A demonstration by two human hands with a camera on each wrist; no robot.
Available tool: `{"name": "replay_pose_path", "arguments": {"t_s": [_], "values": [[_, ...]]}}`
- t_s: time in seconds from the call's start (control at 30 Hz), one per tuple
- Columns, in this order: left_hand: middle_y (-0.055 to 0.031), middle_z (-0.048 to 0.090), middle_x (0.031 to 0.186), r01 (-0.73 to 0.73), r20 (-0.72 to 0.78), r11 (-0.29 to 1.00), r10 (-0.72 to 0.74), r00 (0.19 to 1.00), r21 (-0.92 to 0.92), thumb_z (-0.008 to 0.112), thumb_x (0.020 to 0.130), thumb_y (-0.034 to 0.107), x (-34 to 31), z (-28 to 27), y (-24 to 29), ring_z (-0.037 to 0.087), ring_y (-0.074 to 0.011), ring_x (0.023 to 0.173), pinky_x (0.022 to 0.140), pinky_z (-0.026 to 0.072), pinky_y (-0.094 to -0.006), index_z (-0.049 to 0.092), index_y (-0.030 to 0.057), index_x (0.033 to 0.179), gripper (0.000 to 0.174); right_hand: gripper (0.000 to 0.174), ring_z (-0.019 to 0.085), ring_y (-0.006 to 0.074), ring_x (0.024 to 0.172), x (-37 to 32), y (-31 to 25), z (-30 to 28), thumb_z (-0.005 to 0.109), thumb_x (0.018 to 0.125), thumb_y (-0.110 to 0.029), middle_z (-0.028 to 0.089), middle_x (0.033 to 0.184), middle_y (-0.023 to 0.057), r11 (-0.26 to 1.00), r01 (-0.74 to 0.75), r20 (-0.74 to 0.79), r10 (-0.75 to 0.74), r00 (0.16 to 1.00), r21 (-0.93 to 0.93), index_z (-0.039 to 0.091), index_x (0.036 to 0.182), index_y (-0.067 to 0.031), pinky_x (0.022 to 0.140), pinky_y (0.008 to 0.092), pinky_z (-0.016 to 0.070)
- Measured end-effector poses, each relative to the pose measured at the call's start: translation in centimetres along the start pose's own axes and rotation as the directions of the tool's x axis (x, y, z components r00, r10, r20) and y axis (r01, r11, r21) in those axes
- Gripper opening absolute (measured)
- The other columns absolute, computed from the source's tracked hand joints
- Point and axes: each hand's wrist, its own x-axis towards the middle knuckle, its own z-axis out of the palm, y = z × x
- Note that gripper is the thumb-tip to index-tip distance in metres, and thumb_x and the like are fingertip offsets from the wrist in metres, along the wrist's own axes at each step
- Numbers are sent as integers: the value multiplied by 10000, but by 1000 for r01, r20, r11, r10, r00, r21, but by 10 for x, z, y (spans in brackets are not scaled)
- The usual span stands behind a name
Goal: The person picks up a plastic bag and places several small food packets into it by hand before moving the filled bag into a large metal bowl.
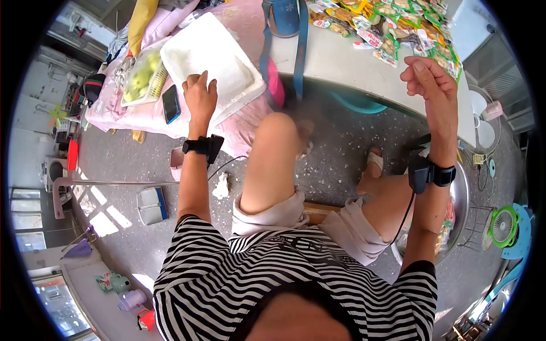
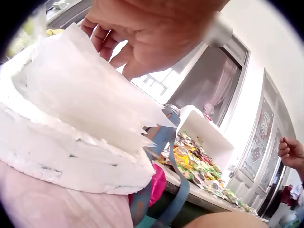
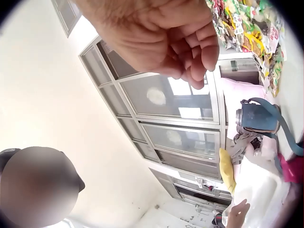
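The left hand [image 1: 200,101] is over the near-left side of a white foam box [image 1: 250,96], its fingers spread. In the left wrist view, the left hand [image 2: 142,35] is bent beside the upper edge of a thin white sheet [image 2: 90,90] with a jagged end, lying in the box [image 2: 71,161]; whether the fingertips touch it cannot be told. The right hand [image 1: 433,85] is raised near the right end of a table, above its edge, with nothing held. In the right wrist view, the right hand [image 3: 166,42] has loosely bent fingers and no object in them.
Many colourful packets [image 1: 392,28] cover the back of the white table [image 1: 335,62]. A blue strapped bottle bag [image 1: 283,20] stands beside the box. On the pink cloth [image 1: 114,113] are a phone [image 1: 170,104] and a basket of green fruit [image 1: 142,79]. A metal basin [image 1: 463,210] is at right.
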Motion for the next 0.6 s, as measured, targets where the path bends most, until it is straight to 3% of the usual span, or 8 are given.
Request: {"name": "replay_pose_path", "arguments": {"t_s": [0.1,0.2,0.27,0.33,0.4,0.53,0.57,0.6], "values": [[-111,625,960,116,349,993,-119,930,30,683,755,162,-3,19,-25,557,-333,967,765,478,-450,737,102,884,152,228,555,45,655,21,40,9,578,943,-212,667,794,22,993,-108,14,107,994,52,678,1031,-27,609,189,468],[-111,634,831,139,276,990,-128,953,-21,659,728,120,-3,31,-33,584,-350,817,739,482,-431,729,97,792,97,229,558,49,630,24,82,14,589,932,-227,667,771,23,978,-194,11,193,981,75,682,1003,-30,574,191,474],[-114,624,774,86,55,990,-80,995,-115,635,732,72,2,25,-24,578,-354,749,701,468,-434,695,68,745,61,219,559,49,626,22,103,13,586,929,-220,667,766,23,961,-261,8,262,965,88,682,990,-33,570,192,473],[-128,623,815,68,-51,995,-72,996,-77,623,747,54,10,15,-12,566,-354,784,715,443,-438,647,56,753,24,211,561,50,624,20,119,11,585,924,-214,667,762,24,949,-305,12,305,952,83,682,979,-35,567,192,472],[-123,622,898,96,-40,995,-97,994,-13,619,765,61,14,8,1,559,-352,848,742,433,-451,637,60,780,23,205,562,53,622,16,131,8,584,918,-209,667,759,25,944,-327,28,326,945,52,682,970,-37,565,193,470],[-116,618,1050,168,262,974,-204,943,151,645,767,160,2,34,-7,552,-368,982,844,437,-471,702,88,946,201,200,565,59,624,8,146,1,596,903,-216,661,753,21,927,-375,34,375,926,-5,677,953,-39,560,197,462],[-129,625,1084,257,458,959,-282,843,119,636,749,161,0,47,-24,550,-375,1042,892,432,-490,719,111,988,258,198,563,58,627,6,149,-1,598,901,-219,660,755,17,921,-389,36,389,920,-23,677,957,-46,563,196,458],[-140,657,1022,294,420,955,-281,863,35,611,745,135,-3,59,-37,594,-360,990,862,464,-473,733,109,910,207,196,561,57,629,6,150,-4,601,899,-223,659,758,14,916,-398,33,400,916,-41,677,962,-53,565,196,453]]}}
